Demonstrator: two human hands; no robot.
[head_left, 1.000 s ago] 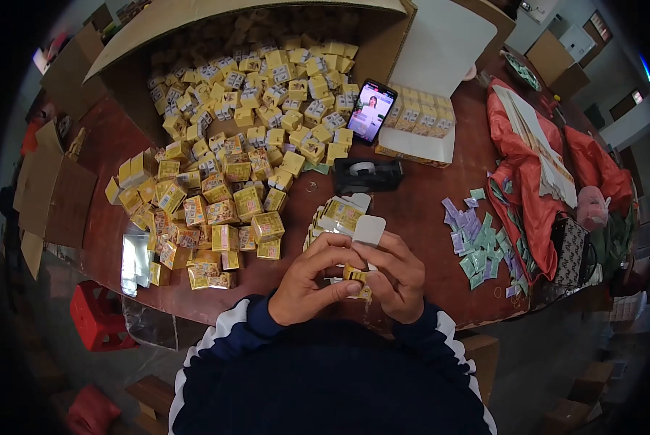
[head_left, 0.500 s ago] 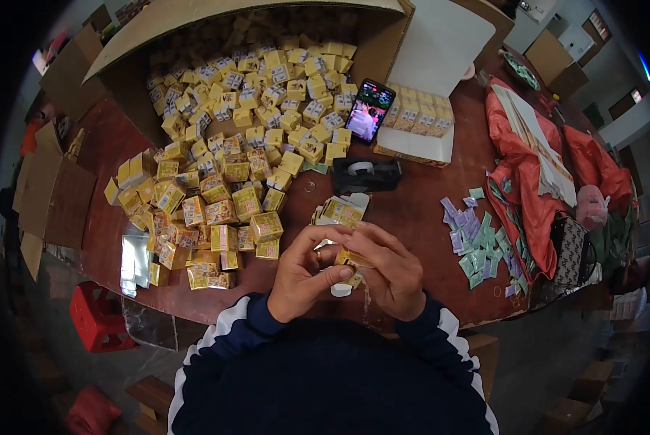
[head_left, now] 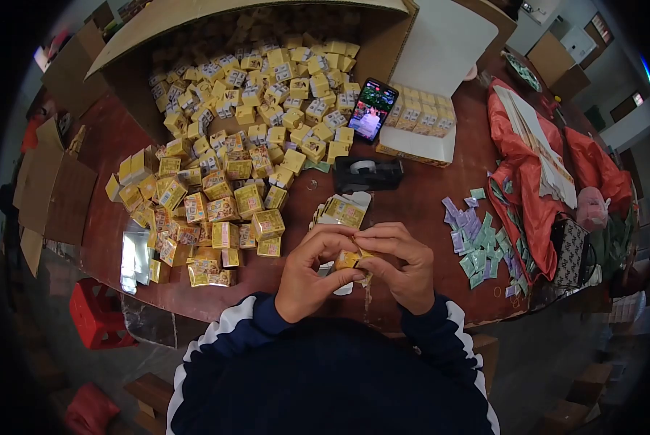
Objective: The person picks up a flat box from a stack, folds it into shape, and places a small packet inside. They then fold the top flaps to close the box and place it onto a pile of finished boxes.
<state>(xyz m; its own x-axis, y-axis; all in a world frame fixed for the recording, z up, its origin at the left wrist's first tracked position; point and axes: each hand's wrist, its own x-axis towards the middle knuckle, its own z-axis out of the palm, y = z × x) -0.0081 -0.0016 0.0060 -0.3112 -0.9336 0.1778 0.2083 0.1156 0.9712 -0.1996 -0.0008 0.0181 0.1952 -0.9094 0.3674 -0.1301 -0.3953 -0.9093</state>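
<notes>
Between both hands, low over the front of the table, is a small yellow carton (head_left: 349, 260). My left hand (head_left: 312, 270) grips its left side, with the thumb along the near edge. On the other side, my right hand (head_left: 399, 267) pinches the carton with thumb and fingers. Part of the carton is hidden behind the fingers. Just beyond the hands lies a stack of flat, unfolded yellow cartons (head_left: 341, 210). To the left, a heap of small yellow boxes (head_left: 223, 210) covers the table.
A large cardboard box (head_left: 133, 109) on its side spills yellow boxes. A phone (head_left: 373, 109) leans by a display tray (head_left: 430, 151) of boxes. A black tape dispenser (head_left: 379, 177) stands nearer. Green and purple sachets (head_left: 477, 246) and red plastic bags (head_left: 517, 145) lie right. A red stool (head_left: 96, 315) is lower left.
My right hand has shifted slightly right, its thumb now showing against the carton. The left hand stays on the carton, which shows a little more between the hands.
</notes>
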